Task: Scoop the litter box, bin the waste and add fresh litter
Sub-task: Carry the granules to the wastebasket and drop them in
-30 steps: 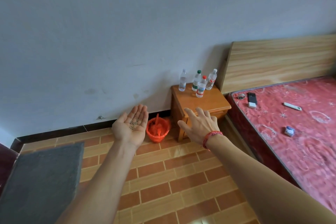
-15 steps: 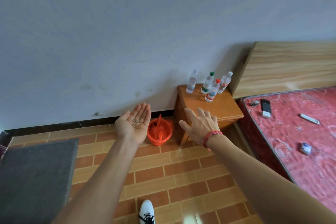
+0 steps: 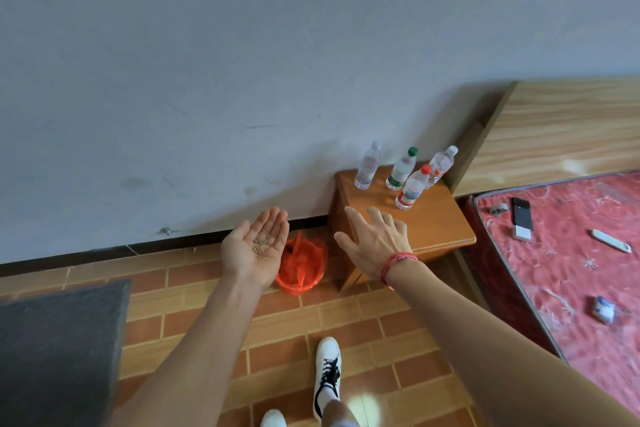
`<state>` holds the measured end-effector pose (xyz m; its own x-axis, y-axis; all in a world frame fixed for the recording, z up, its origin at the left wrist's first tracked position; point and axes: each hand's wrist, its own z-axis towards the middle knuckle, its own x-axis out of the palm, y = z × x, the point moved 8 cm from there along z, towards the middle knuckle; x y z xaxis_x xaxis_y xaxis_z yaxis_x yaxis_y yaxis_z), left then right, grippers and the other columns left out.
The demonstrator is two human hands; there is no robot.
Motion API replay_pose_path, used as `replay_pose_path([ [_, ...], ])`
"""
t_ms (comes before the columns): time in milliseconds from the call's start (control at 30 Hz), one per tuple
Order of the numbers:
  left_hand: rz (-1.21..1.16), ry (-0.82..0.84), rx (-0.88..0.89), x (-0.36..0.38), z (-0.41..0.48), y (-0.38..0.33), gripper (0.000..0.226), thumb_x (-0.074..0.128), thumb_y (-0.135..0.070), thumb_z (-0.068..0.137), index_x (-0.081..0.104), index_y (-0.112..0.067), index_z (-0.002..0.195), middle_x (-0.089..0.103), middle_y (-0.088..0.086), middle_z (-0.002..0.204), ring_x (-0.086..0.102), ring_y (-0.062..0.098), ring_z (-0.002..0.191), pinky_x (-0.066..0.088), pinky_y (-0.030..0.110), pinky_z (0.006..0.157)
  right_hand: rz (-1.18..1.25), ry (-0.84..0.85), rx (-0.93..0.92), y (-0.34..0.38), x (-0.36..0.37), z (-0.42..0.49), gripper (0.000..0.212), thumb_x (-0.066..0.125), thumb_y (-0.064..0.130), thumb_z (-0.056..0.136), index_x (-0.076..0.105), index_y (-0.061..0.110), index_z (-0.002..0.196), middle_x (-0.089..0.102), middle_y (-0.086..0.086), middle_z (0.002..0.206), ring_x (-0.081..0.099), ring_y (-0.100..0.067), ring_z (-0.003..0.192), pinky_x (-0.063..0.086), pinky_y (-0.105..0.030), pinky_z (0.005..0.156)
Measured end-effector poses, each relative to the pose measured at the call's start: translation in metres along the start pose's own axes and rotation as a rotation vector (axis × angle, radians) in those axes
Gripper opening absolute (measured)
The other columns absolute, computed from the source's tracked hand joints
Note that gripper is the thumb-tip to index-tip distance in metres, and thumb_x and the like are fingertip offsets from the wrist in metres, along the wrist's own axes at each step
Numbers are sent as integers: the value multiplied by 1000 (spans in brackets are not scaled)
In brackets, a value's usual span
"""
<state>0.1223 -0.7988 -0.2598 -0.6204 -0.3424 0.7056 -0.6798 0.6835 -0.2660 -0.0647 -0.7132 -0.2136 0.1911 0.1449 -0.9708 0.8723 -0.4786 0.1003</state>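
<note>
The person stands facing the wall with both arms stretched out. The left grip is turned palm up, flat, fingers straight and held together. A small scatter of grey litter grains lies in the hollow of the palm. That palm hangs in the air just left of the bin and covers the bin's left rim from here. The bin stands on the tiled floor against the wall, lined with an orange bag and tucked beside the wooden table.

The right grip is palm down with its fingers spread, and it holds nothing. It reaches over the table's near left corner, but I cannot tell whether it touches the wood. A red band circles that wrist.

Four bottles stand upright at the back of the table, three bunched together and one apart to the left. To the right, a bed with a red cover carries a phone and a remote. A grey mat lies at the left. A white shoe is planted on the tiles below the arms.
</note>
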Motion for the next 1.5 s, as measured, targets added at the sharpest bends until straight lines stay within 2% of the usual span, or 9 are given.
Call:
replay_pose_path([
  [267,-5,-109,34,28,85,16,37,37,-22,107,63,4,108,76,19,94,68,32,105,54,40,87,39,99,-61,-35,28,105,65,27,65,93,24,34,150,39,-11,146,38,-32,131,31,-49,107],
  [367,-15,-142,54,37,114,20,37,38,-22,107,64,4,109,76,19,97,69,32,106,54,40,92,47,143,-80,-43,42,137,65,27,65,93,24,34,150,37,-10,147,37,-32,132,30,-47,108],
  [567,-20,-231,57,23,165,24,39,37,-23,107,65,4,106,76,19,100,75,31,93,57,40,93,82,232,-108,-45,75,187,63,28,63,93,27,34,148,43,-8,141,39,-29,129,29,-46,108],
  [667,-5,-285,40,6,189,27,39,37,-23,107,65,4,106,76,19,98,76,31,90,60,42,87,95,257,-109,-42,94,205,62,28,63,93,27,33,148,43,-7,141,39,-29,129,29,-46,108],
  [933,28,-414,-47,-62,273,45,36,38,-21,106,65,4,104,75,19,92,70,34,102,54,43,95,103,377,-100,-32,185,250,62,28,62,95,25,32,150,39,-9,145,38,-28,132,28,-44,110],
  [1067,47,-447,-89,-108,335,64,37,37,-19,107,65,4,100,75,19,90,70,34,98,55,41,90,73,442,-96,-31,255,271,62,26,62,96,21,32,151,35,-7,150,35,-27,136,29,-45,112],
  [1167,62,-476,-112,-151,387,80,38,37,-20,107,65,5,100,73,20,95,69,34,100,54,41,86,67,467,-97,-30,312,287,61,26,60,96,21,33,151,36,-6,149,35,-26,135,29,-44,112],
  [1333,109,-503,-168,-217,454,109,33,41,-17,106,64,7,105,73,21,101,70,34,101,55,40,89,44,513,-79,-36,405,313,62,25,61,95,19,34,151,32,-6,152,33,-26,137,28,-45,112],
  [1500,161,-541,-165,-276,504,127,35,37,-15,106,62,10,111,70,25,109,69,35,104,55,39,88,34,523,-66,-39,483,337,60,31,60,95,24,36,149,34,-6,150,36,-29,132,29,-46,108],
])
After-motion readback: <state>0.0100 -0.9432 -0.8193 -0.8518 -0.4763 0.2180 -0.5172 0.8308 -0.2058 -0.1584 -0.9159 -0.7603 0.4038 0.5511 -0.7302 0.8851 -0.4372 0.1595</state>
